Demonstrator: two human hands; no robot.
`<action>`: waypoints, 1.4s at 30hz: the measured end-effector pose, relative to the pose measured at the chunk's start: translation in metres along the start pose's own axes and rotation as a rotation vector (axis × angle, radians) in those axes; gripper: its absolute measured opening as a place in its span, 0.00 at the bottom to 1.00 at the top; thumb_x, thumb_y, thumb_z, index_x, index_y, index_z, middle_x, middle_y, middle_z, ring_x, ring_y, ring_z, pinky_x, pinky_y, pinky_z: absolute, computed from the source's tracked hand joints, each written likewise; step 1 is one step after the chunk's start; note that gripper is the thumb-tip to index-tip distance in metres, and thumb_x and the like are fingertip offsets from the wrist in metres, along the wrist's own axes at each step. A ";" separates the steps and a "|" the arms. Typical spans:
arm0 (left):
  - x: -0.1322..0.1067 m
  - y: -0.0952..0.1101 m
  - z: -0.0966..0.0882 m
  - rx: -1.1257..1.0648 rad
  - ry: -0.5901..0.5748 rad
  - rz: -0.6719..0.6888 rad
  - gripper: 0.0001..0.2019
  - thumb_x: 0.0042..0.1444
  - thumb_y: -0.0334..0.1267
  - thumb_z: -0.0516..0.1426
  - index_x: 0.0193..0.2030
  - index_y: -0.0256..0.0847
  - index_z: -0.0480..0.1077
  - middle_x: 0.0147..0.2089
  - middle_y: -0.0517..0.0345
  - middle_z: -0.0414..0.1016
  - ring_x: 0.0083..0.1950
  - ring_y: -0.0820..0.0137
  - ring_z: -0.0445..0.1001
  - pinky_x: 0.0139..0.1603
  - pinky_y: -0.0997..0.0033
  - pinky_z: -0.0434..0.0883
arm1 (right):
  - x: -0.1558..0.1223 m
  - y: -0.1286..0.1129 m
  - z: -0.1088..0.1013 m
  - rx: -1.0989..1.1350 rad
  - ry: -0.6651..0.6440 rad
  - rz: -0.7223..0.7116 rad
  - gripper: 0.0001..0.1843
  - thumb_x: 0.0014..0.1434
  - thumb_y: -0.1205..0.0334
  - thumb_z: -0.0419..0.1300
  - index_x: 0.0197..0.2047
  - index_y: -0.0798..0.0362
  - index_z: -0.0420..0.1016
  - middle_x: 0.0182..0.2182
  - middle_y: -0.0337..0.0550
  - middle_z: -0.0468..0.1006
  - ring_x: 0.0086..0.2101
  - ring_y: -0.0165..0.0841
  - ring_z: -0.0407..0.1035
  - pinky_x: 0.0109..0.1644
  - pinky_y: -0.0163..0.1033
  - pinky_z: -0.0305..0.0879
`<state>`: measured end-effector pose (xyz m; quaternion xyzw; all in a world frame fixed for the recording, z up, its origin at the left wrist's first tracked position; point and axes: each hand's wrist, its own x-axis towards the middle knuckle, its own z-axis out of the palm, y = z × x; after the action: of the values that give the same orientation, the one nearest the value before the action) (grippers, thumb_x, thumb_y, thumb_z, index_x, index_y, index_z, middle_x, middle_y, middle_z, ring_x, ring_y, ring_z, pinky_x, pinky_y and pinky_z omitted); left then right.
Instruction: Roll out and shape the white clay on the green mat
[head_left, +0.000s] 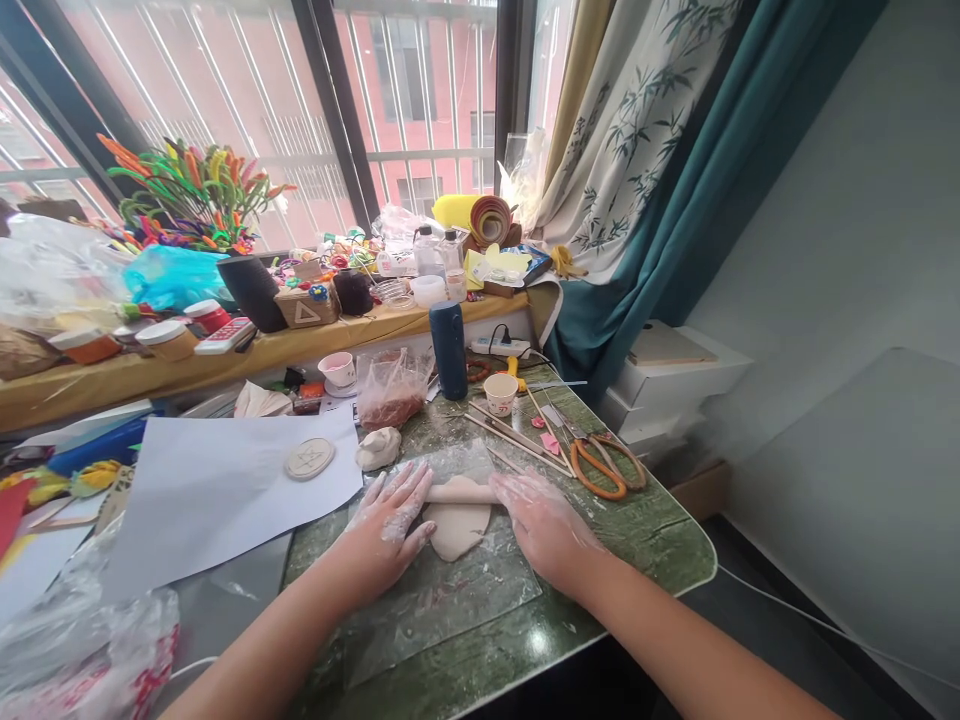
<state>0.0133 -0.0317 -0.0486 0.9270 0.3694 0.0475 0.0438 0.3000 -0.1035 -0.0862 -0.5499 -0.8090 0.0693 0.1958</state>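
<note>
A pale rolling pin (463, 493) lies across a flattened sheet of off-white clay (457, 532), on a clear plastic sheet (480, 600) dusted with white. My left hand (394, 512) holds the pin's left end, its fingers reaching forward over it and the thumb apart, beside the clay. At the right end, my right hand (546, 525) grips the pin with its fingers close together. White powder coats both hands, and they hide the pin's ends. Just beyond my left hand sits a lump of clay (378, 449).
Orange-handled scissors (600, 468), thin sticks (517, 445) and a paper cup (500, 394) lie to the right. A dark blue cylinder (448, 350) and a bag of brown material (391, 395) stand behind. Leftward, white paper (240, 490) bears a star-marked disc (309, 458).
</note>
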 end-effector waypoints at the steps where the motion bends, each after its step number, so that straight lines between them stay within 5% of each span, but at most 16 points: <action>1: 0.001 -0.001 0.000 -0.002 -0.010 -0.005 0.32 0.72 0.48 0.48 0.79 0.48 0.44 0.78 0.50 0.52 0.78 0.52 0.50 0.74 0.41 0.53 | -0.003 -0.001 0.001 -0.004 0.006 -0.002 0.34 0.61 0.75 0.48 0.71 0.57 0.63 0.66 0.50 0.69 0.64 0.42 0.64 0.73 0.57 0.53; 5: 0.008 -0.001 0.000 -0.014 0.017 -0.011 0.29 0.71 0.46 0.49 0.76 0.47 0.52 0.76 0.49 0.59 0.76 0.52 0.57 0.73 0.41 0.55 | -0.009 -0.003 0.003 0.009 0.050 0.004 0.32 0.63 0.75 0.49 0.68 0.52 0.68 0.63 0.48 0.74 0.61 0.43 0.68 0.70 0.56 0.60; 11: 0.016 -0.004 -0.013 -0.036 0.138 0.008 0.18 0.69 0.44 0.52 0.62 0.46 0.71 0.56 0.49 0.79 0.56 0.56 0.76 0.61 0.51 0.69 | -0.011 -0.004 -0.004 0.105 0.187 -0.036 0.29 0.67 0.71 0.49 0.69 0.51 0.65 0.60 0.50 0.75 0.60 0.43 0.68 0.68 0.55 0.63; 17: 0.015 -0.016 -0.037 -0.234 -0.006 0.066 0.13 0.67 0.46 0.55 0.53 0.49 0.76 0.48 0.55 0.81 0.47 0.62 0.80 0.48 0.64 0.76 | -0.014 -0.013 -0.030 0.287 0.140 0.038 0.18 0.70 0.64 0.50 0.59 0.49 0.74 0.49 0.46 0.80 0.52 0.40 0.72 0.61 0.49 0.68; 22: 0.011 -0.025 -0.042 -0.346 -0.098 0.150 0.14 0.66 0.46 0.57 0.54 0.51 0.79 0.53 0.53 0.79 0.52 0.63 0.79 0.55 0.64 0.76 | -0.031 -0.030 -0.026 0.269 -0.006 -0.111 0.14 0.70 0.63 0.53 0.55 0.49 0.75 0.48 0.45 0.80 0.48 0.41 0.71 0.57 0.49 0.67; 29: 0.005 -0.027 -0.033 -0.286 -0.092 0.194 0.14 0.67 0.45 0.56 0.57 0.52 0.77 0.55 0.54 0.80 0.54 0.62 0.78 0.58 0.61 0.75 | -0.037 -0.029 -0.014 0.286 0.015 -0.061 0.15 0.69 0.64 0.54 0.56 0.48 0.75 0.48 0.46 0.79 0.48 0.40 0.71 0.57 0.48 0.68; 32: 0.000 -0.032 -0.029 -0.226 0.007 0.124 0.14 0.67 0.47 0.55 0.54 0.50 0.78 0.50 0.54 0.82 0.51 0.62 0.80 0.54 0.63 0.77 | -0.037 -0.023 -0.013 0.331 0.096 0.011 0.21 0.70 0.57 0.55 0.64 0.46 0.68 0.56 0.48 0.76 0.56 0.43 0.69 0.63 0.50 0.66; 36: 0.000 -0.040 -0.025 -0.168 0.154 -0.067 0.18 0.67 0.51 0.54 0.55 0.47 0.77 0.53 0.53 0.81 0.53 0.60 0.80 0.54 0.64 0.77 | -0.030 -0.024 -0.007 0.326 0.193 0.299 0.44 0.65 0.49 0.60 0.76 0.52 0.46 0.70 0.57 0.60 0.70 0.49 0.51 0.71 0.58 0.55; 42: 0.009 -0.040 -0.017 -0.071 0.208 -0.185 0.18 0.68 0.49 0.53 0.56 0.45 0.76 0.55 0.51 0.81 0.53 0.57 0.80 0.55 0.61 0.75 | 0.005 -0.038 -0.006 0.293 -0.158 0.296 0.58 0.52 0.48 0.72 0.77 0.53 0.48 0.74 0.55 0.53 0.72 0.50 0.46 0.74 0.55 0.47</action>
<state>-0.0093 0.0039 -0.0359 0.8769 0.4540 0.1522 0.0423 0.2680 -0.1137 -0.0671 -0.6210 -0.7138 0.2569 0.1974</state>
